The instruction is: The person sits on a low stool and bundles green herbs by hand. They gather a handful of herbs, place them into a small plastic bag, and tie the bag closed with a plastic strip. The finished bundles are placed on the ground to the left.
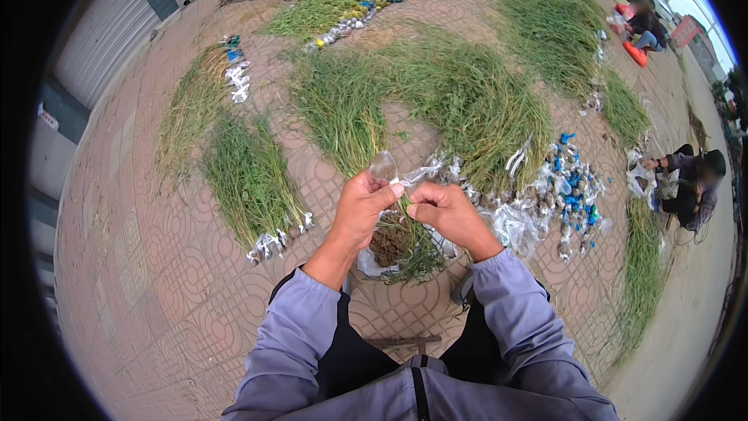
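My left hand (363, 206) pinches a small clear plastic bag (384, 166) that sticks up above its fingertips. Close beside it, my right hand (445, 210) has thumb and forefinger closed on the thin stems of a green plant (422, 254), whose leafy part hangs down below the hands. The bag's whitish neck lies between both hands; what is inside the bag is unclear. Beneath them, between my feet, brown soil (390, 245) lies in an open white plastic bag (369, 263). Crumpled clear plastic (514, 228) spreads to the right of it.
Bundled green plants with white-bagged ends (251, 187) lie on the patterned paving at left. Larger plant heaps (345, 105) lie ahead. Blue and white bagged root balls (570, 187) are piled at right. A person (692, 187) crouches farther right; other people (646, 26) sit beyond.
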`<state>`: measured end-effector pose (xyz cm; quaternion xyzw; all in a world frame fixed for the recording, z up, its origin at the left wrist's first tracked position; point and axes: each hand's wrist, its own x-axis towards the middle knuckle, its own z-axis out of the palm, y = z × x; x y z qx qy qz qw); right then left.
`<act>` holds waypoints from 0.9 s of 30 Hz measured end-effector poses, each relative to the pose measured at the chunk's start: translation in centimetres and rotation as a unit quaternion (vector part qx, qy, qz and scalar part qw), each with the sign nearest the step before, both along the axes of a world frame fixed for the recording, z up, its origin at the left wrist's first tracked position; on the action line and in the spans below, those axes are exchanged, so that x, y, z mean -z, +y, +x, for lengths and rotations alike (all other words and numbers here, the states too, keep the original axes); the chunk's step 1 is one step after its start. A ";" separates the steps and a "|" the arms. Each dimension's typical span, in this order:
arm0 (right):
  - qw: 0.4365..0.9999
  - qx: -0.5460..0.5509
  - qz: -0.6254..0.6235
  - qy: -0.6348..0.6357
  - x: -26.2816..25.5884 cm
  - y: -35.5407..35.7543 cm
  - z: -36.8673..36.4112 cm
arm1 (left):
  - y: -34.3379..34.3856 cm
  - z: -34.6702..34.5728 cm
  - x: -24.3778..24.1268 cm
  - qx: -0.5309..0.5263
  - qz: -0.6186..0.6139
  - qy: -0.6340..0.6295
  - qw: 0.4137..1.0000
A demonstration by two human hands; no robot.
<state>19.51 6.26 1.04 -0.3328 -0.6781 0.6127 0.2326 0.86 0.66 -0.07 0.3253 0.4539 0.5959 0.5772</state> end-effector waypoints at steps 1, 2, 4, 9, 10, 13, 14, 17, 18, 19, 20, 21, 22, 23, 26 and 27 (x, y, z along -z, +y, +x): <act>1.000 0.004 -0.005 0.000 -0.1 -0.1 -0.1 | -0.1 -0.1 0.0 -0.004 0.000 0.009 1.000; 1.000 0.005 0.004 0.011 0.0 0.0 -0.2 | -0.1 -0.1 0.0 -0.004 0.007 0.010 1.000; 0.999 0.009 0.021 0.032 0.3 0.1 -0.2 | 0.0 0.0 0.1 -0.003 0.023 0.010 1.000; 0.999 0.003 -0.013 0.044 -0.1 0.1 -0.2 | -0.1 -0.1 -0.8 0.018 0.021 -0.008 1.000; 0.999 0.001 -0.012 0.040 -0.1 0.1 -0.2 | -0.1 -0.1 -0.8 0.019 0.017 -0.011 1.000; 0.997 0.003 0.070 0.020 -0.1 -0.1 -0.3 | -0.1 -0.2 -0.8 0.031 0.018 -0.001 0.999; 0.996 0.011 0.092 0.008 0.0 -0.1 -0.3 | -0.1 -0.2 -0.6 0.030 0.017 0.008 0.999; 0.987 0.036 0.154 -0.018 0.2 -0.5 -0.5 | -0.1 -0.1 -0.3 0.023 0.019 0.044 0.999; 0.984 0.044 0.173 -0.022 0.2 -0.6 -0.5 | -0.1 0.0 -0.2 0.018 0.025 0.061 0.998; 0.980 0.051 0.193 -0.025 0.2 -0.6 -0.5 | -0.1 0.1 -0.2 0.014 0.031 0.078 0.996; 0.984 0.051 0.171 -0.019 0.4 -0.6 -0.4 | -0.1 0.2 -0.1 0.010 0.031 0.078 0.996; 0.987 0.051 0.150 -0.013 0.6 -0.5 -0.3 | -0.1 0.3 -0.3 0.005 0.032 0.079 0.996; 0.990 0.051 0.128 -0.007 0.8 -0.4 -0.3 | 0.0 0.4 -0.3 0.001 0.032 0.079 0.996; 0.992 0.051 0.115 0.002 0.8 -0.4 -0.3 | 0.0 0.5 -0.3 0.000 0.033 0.070 0.997; 0.995 0.056 0.086 0.020 0.5 -0.7 -0.5 | 0.0 0.6 -0.2 0.001 0.031 0.057 0.998; 0.994 0.061 0.085 0.021 0.3 -0.9 -0.6 | 0.0 0.6 0.1 0.004 0.027 0.061 0.998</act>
